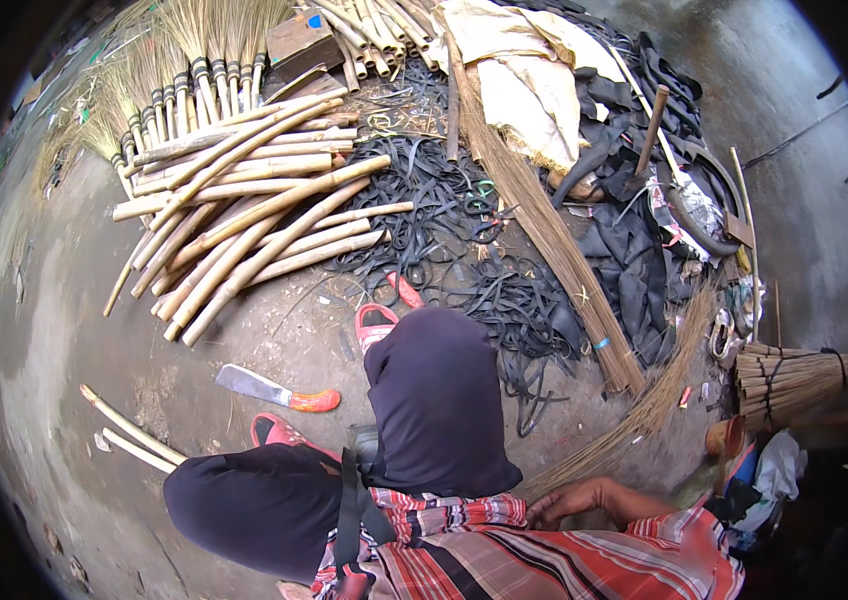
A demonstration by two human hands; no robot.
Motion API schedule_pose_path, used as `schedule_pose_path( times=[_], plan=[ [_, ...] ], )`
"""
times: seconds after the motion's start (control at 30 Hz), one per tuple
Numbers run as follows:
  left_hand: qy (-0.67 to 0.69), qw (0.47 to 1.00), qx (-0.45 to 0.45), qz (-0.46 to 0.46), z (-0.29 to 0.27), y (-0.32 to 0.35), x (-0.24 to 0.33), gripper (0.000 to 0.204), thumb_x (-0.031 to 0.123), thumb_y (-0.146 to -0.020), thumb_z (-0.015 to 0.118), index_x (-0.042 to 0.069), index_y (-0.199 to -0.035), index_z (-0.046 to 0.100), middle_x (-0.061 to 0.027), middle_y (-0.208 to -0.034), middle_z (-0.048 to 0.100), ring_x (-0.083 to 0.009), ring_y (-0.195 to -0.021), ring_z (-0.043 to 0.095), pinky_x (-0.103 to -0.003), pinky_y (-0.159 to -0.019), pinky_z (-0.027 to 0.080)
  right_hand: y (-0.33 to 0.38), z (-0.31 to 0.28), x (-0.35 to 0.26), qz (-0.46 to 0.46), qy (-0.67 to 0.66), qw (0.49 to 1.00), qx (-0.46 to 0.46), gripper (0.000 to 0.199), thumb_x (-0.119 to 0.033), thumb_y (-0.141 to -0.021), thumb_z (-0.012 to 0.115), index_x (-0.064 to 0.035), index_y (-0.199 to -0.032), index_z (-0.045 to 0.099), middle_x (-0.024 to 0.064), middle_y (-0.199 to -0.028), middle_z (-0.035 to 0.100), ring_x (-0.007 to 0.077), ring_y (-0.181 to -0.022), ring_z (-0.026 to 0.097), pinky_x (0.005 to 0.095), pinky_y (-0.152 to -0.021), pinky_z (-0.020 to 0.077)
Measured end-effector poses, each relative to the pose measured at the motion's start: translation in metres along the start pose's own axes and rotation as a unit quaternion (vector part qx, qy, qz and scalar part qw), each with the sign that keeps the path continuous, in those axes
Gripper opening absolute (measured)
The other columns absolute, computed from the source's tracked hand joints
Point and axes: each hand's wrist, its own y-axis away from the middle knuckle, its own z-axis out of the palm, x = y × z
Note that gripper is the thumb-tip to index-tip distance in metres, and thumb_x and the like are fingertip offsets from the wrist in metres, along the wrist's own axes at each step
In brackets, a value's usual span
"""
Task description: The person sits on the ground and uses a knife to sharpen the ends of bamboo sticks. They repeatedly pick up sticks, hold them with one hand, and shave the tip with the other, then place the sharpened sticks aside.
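My right hand (572, 500) is at my waist on the right, against the striped shirt. Its fingers curl inward, and I cannot make out what is in them. Close to it lies the tapering end of a loose bundle of thin brown sticks (634, 425), which fans out across the floor. My left hand does not show. A broad-bladed knife (279, 388) with a red-orange handle rests on the floor left of my knees. Beyond it are stacked bamboo poles (274, 225). Black rubber strips (414, 200) lie tangled ahead of my knee.
Finished-looking brooms (179, 90) stand at the far left, near a cardboard box (301, 42). A long stick bundle (544, 220) slants past the pale sacking (524, 90). On the right is a tied stick bundle (794, 380). Two short poles (134, 435) lie at left.
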Motion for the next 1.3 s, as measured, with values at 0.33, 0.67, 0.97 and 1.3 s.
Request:
schedule_pose_path(
  times=[0.33, 0.67, 0.97, 1.3],
  plan=[
    [-0.033, 0.999, 0.026, 0.011, 0.003, -0.018, 0.009, 0.04, 0.02, -0.095, 0.063, -0.009, -0.122, 0.065, -0.0206, -0.111, 0.071, -0.0267, -0.102, 0.069, -0.037, -0.09, 0.055, -0.007, 0.005, 0.004, 0.07, 0.018, 0.996, 0.047, 0.034, -0.024, -0.098, 0.058, -0.0077, -0.127, 0.065, -0.0044, -0.11, 0.068, 0.0095, -0.097, 0.061, 0.0286, -0.084, 0.0523],
    [-0.051, 0.998, 0.035, 0.02, 0.002, -0.026, 0.006, 0.039, 0.022, -0.094, 0.065, -0.007, -0.121, 0.066, -0.0187, -0.107, 0.072, -0.0252, -0.098, 0.07, -0.036, -0.087, 0.056, -0.012, -0.004, 0.048, 0.078, -0.033, 0.996, 0.007, 0.037, -0.022, -0.101, 0.056, 0.0023, -0.126, 0.066, 0.0009, -0.116, 0.069, 0.0094, -0.104, 0.059, 0.027, -0.094, 0.0461],
    [-0.045, 0.997, 0.056, 0.039, -0.001, -0.024, -0.017, 0.038, 0.023, -0.094, 0.065, -0.005, -0.12, 0.068, -0.017, -0.104, 0.073, -0.0239, -0.094, 0.071, -0.036, -0.083, 0.057, 0.011, 0.016, -0.036, 0.001, 0.1, 0.995, -0.01, 0.033, -0.028, -0.1, 0.058, -0.0037, -0.12, 0.067, -0.0023, -0.104, 0.068, 0.0069, -0.089, 0.062, 0.0287, -0.08, 0.0527],
    [-0.16, 0.976, 0.088, 0.121, -0.056, 0.022, -0.091, 0.037, 0.024, -0.093, 0.067, -0.003, -0.119, 0.069, -0.0151, -0.1, 0.074, -0.0225, -0.089, 0.071, -0.036, -0.08, 0.058, 0.002, 0.111, -0.254, -0.037, 0.626, 0.776, 0.072, 0.038, -0.031, -0.097, 0.058, 0.0028, -0.115, 0.061, 0.0225, -0.091, 0.071, 0.0375, -0.092, 0.069, 0.0465, -0.079, 0.0524]
  ],
)
